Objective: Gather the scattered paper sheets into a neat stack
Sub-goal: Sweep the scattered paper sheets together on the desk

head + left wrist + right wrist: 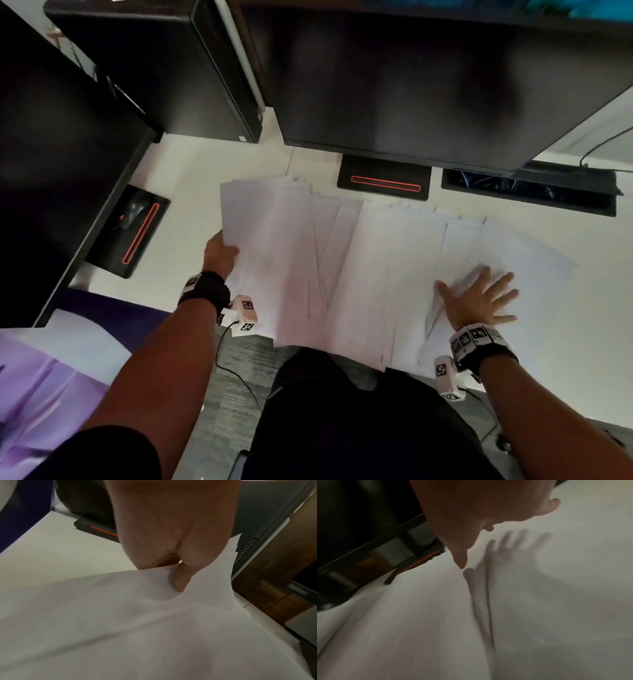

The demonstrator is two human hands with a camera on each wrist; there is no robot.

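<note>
Several white paper sheets (342, 270) lie fanned and overlapping across the white desk (178, 192), some hanging over its front edge. My left hand (221, 251) grips the left edge of the fan, thumb on top; in the left wrist view the thumb (180, 580) presses into the lifted, curled sheets (137, 628). My right hand (479, 298) is spread flat, fingers straight and apart, over the sheets at the right end. In the right wrist view the hand (479, 513) hovers just above the paper (505, 615) and casts a shadow on it.
A large dark monitor (428, 85) overhangs the back of the desk, its stand base (383, 178) just behind the sheets. A second monitor (51, 171) and its base with a mouse (133, 209) are at the left. A cable tray (527, 195) sits at back right.
</note>
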